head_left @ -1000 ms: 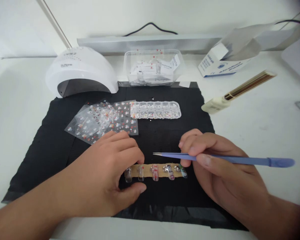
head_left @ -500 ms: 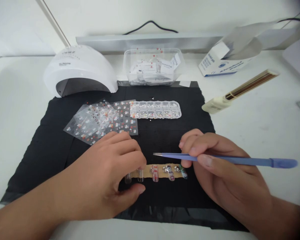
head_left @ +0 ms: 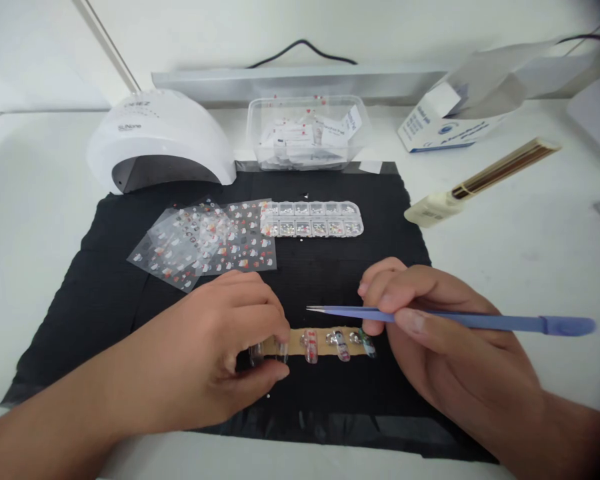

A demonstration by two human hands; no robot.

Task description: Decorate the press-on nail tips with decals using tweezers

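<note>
My left hand [head_left: 230, 333] curls over the left part of a tan strip [head_left: 297, 341], its thumb and index finger closed about a clear false nail [head_left: 281, 351] there. Another clear false nail [head_left: 257, 353] on the strip is partly covered by that hand. Farther right along the strip sit a red-patterned false nail [head_left: 311, 347], a multicoloured one [head_left: 341, 347] and a dark green one [head_left: 367, 343]. My right hand [head_left: 435, 327] holds blue tweezers [head_left: 480, 321] level, their tips above the strip and touching nothing.
A black mat [head_left: 105, 267] lies under sticker sheets [head_left: 205, 240] and a clear rhinestone case [head_left: 311, 220]. Behind are a white nail lamp [head_left: 160, 133], a plastic tub [head_left: 307, 137] of packets and an open carton [head_left: 445, 127]. A cream-and-gold bottle [head_left: 435, 208] stands right.
My left thumb has risen toward the index finger and closed on the clear false nail. A small shiny speck now shows on the mat below it. The right hand and tweezers stay put.
</note>
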